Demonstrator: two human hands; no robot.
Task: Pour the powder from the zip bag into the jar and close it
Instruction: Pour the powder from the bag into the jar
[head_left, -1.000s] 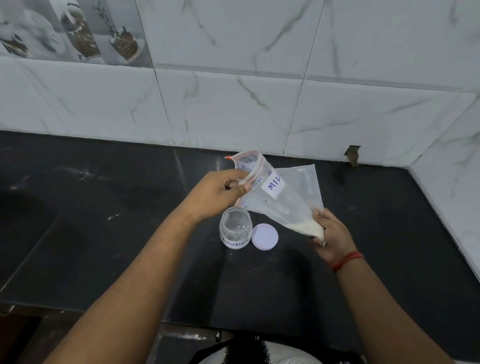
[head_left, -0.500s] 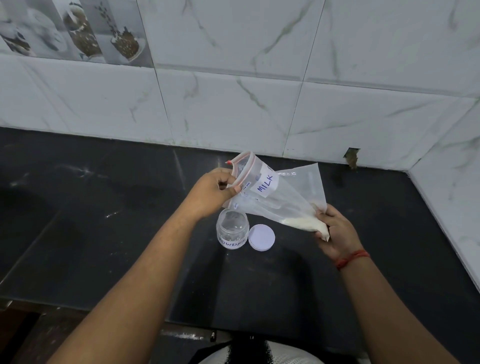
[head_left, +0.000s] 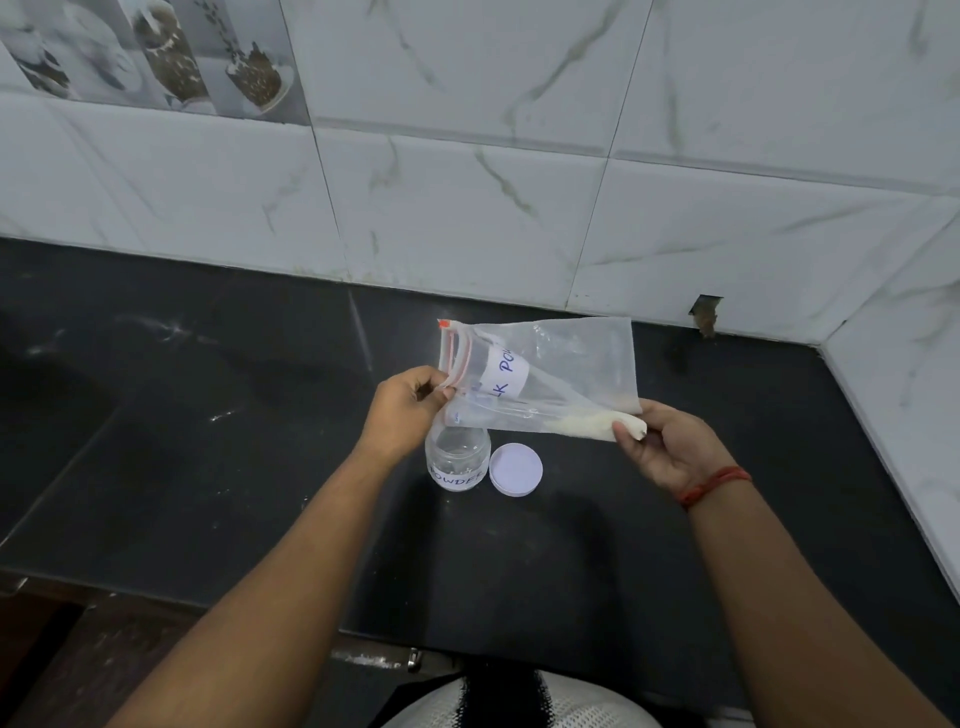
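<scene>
Black stone bench (head_left: 208, 467) under white marble tiles: pouring not started.
Left hand (head_left: 402, 410) pinches the clear plastic zip bag (head_left: 566, 374) mouth, right hand (head_left: 670, 447) its powder corner; small clear jar (head_left: 457, 460) empty, white round lid (head_left: 516, 469) beside.

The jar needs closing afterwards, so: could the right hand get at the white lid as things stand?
Probably not yet: the right hand is pinching the zip bag by its powder-filled corner. The white lid lies uncovered on the counter beside the jar, so only that grip hinders it.

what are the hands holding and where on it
Both hold the zip bag: the left hand pinches its open zip end above the jar, and the right hand grips the bottom corner where the powder sits.
</scene>
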